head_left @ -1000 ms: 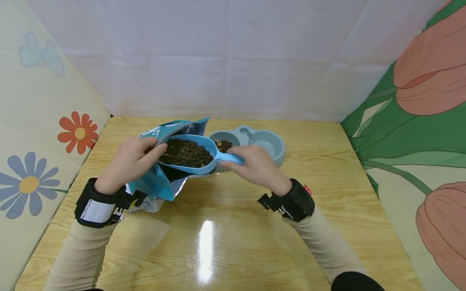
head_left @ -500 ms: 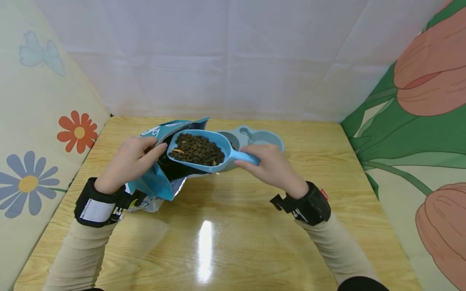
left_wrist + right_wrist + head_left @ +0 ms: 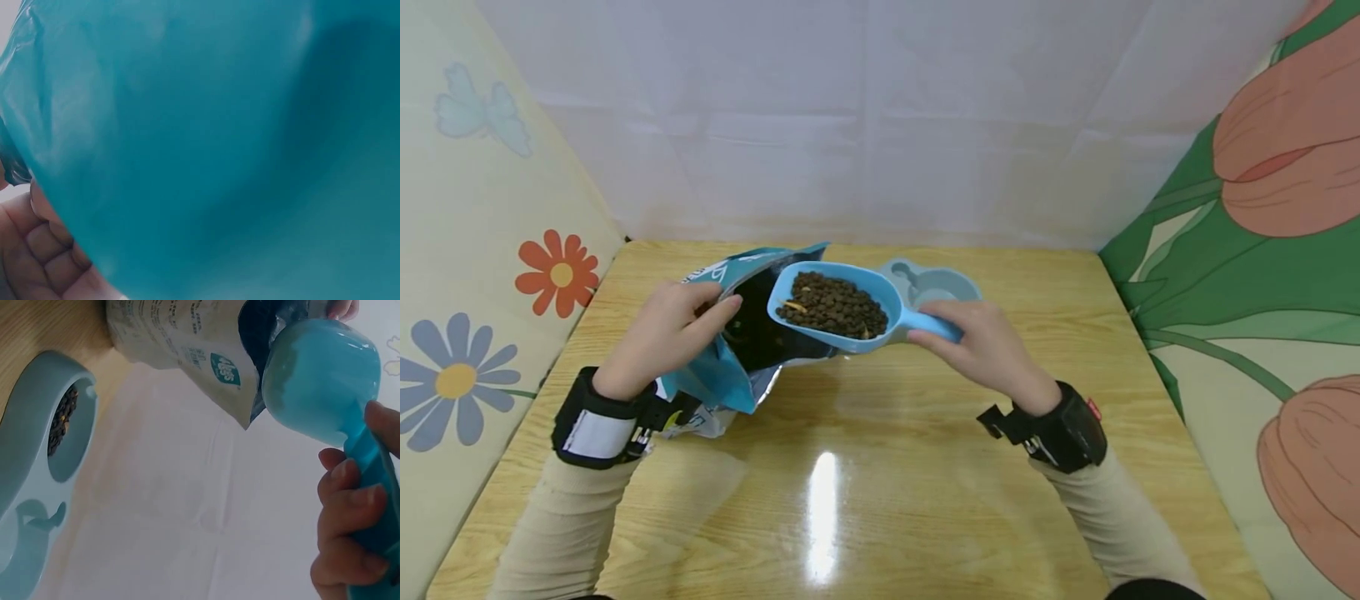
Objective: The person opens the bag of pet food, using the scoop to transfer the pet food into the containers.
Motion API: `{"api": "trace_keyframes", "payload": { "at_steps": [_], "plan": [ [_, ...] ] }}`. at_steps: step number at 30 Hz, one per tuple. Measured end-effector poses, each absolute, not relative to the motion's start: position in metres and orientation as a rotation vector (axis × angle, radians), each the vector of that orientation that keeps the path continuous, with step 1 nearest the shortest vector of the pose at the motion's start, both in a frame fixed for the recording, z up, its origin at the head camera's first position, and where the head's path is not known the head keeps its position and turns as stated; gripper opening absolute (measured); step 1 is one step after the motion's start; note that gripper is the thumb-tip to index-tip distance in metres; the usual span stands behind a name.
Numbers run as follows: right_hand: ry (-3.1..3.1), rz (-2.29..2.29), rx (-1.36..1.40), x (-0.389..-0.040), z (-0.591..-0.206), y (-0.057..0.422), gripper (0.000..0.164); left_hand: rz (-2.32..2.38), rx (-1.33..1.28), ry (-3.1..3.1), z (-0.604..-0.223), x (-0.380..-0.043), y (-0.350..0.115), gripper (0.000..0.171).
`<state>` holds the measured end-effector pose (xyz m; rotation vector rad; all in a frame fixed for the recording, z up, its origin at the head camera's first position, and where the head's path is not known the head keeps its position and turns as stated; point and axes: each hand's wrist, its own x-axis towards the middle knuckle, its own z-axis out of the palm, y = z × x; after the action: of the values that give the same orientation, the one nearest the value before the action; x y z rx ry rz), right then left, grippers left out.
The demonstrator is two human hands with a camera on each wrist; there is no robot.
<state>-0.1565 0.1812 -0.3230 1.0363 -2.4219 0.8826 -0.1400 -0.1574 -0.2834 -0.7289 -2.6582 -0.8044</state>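
Over the tabletop (image 3: 970, 500), scoop (image 3: 878, 287): light blue and roughly level, beside the right edge of the mouth of the bag (image 3: 715, 375); whether the two touch, you cannot tell. Expect a stiff, light shell that will not give under your grip.
Handle (image 3: 934, 323): your place of hold; smooth plastic by its look, perhaps a little slippery. The load lies well ahead of your fingers, so expect the front to want to dip; a hold close to the scoop's body should ease this.
Pellets (image 3: 838, 307): dark, dry-looking and loose in the scoop, with a few paler pieces; likely modest in weight and quick to roll if you tilt the rim.
Right hand (image 3: 988, 346): fingers curled round the handle, thumb laid along it, as the right wrist view shows.
Left hand (image 3: 664, 337): pinching the near-left edge of the bag's mouth between thumb and fingers.
Bag: soft, glossy film, apt to crease and slump if you let go; best held by the rim, where you have it.
Bowl (image 3: 28, 431): two compartments, set behind the scoop; dark pellets lie in one. Judged rigid, best taken by its outer wall.
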Motion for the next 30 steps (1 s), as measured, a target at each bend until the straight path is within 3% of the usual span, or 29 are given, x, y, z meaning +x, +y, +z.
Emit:
{"api": "trace_keyframes", "payload": {
  "at_steps": [30],
  "plan": [
    [-2.558,0.623,0.815,-0.161,-0.341,0.266,0.022,-0.809,-0.73,-2.631,-0.286,-0.137,-0.162,0.037]
  ]
}}
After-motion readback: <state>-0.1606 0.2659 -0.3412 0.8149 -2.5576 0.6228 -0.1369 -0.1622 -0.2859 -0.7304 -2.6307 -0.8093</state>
